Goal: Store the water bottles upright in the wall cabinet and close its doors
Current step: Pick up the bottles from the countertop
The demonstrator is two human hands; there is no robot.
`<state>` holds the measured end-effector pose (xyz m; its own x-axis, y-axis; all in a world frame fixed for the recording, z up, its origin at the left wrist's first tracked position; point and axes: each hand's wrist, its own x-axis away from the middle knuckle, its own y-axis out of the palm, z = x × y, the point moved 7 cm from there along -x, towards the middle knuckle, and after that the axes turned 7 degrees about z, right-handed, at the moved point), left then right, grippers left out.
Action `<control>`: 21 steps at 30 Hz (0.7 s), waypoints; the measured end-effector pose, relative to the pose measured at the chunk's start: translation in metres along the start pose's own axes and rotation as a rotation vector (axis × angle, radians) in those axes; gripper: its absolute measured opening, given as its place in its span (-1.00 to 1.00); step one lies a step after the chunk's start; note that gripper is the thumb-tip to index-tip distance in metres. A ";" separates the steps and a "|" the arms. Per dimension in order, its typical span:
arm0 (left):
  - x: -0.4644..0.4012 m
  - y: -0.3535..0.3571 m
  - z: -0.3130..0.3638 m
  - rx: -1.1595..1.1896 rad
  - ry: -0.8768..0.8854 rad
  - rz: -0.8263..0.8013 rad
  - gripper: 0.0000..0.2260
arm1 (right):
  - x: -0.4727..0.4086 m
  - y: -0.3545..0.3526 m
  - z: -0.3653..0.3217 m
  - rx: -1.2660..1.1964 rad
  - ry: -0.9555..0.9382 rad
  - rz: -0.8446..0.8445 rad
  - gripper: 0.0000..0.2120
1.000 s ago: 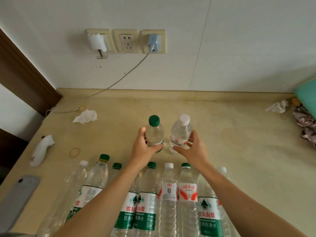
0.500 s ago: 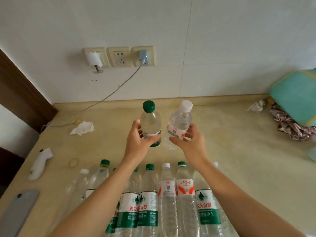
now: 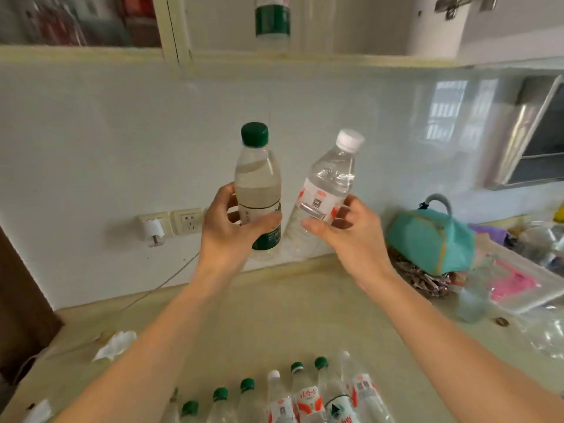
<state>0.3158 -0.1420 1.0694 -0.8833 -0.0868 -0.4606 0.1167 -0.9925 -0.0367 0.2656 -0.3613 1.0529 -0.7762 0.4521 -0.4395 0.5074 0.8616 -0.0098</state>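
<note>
Left hand (image 3: 232,236) wrapped round the lower half of a green-capped bottle (image 3: 258,190), thumb across the dark green label band. White print on that band, too blurry to read. Long axis pretty much vertical, cap straight up, held in the air well above the desk (image 3: 290,303).

Right hand (image 3: 348,233) pinching a white-capped bottle (image 3: 328,190) at its label, just right of the other one. Red-and-white label with a small QR square facing out, text not legible. This one's tilted, cap leaning up and to the right, base down toward the left hand; the two bottoms look close together, can't tell if touching.

Above both hands: wall cabinet (image 3: 305,53), bottom edge and open compartment in view, with a shelved bottle (image 3: 272,21) standing upright inside, green label, top cut off by the frame.

Below the hands, near the wrists: row of bottles (image 3: 293,395) standing on the desk, caps up, green and white mixed. Red label with Chinese characters on one, a green mountain logo on another next to it.

Right of the right hand: teal bag (image 3: 430,236) on the desk. Left of the left hand: wall sockets (image 3: 171,222), and lower down a crumpled tissue (image 3: 116,345).
</note>
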 end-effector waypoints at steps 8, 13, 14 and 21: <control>-0.053 0.007 0.158 0.082 0.220 0.007 -0.50 | -0.064 -0.044 -0.157 -0.135 -0.226 0.074 -0.52; -0.098 0.010 0.236 0.112 0.324 0.073 -0.54 | -0.114 -0.053 -0.223 -0.134 -0.339 0.120 -0.61; -0.108 0.010 0.248 0.099 0.345 0.097 -0.54 | -0.125 -0.054 -0.232 -0.122 -0.350 0.133 -0.59; -0.172 0.025 0.266 -0.039 0.310 0.210 -0.57 | -0.205 -0.043 -0.255 0.022 -0.348 0.115 -0.58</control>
<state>0.3502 -0.1753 1.3839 -0.6592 -0.2524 -0.7083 0.3033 -0.9512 0.0568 0.3069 -0.4324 1.3728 -0.5415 0.4371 -0.7181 0.5950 0.8027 0.0400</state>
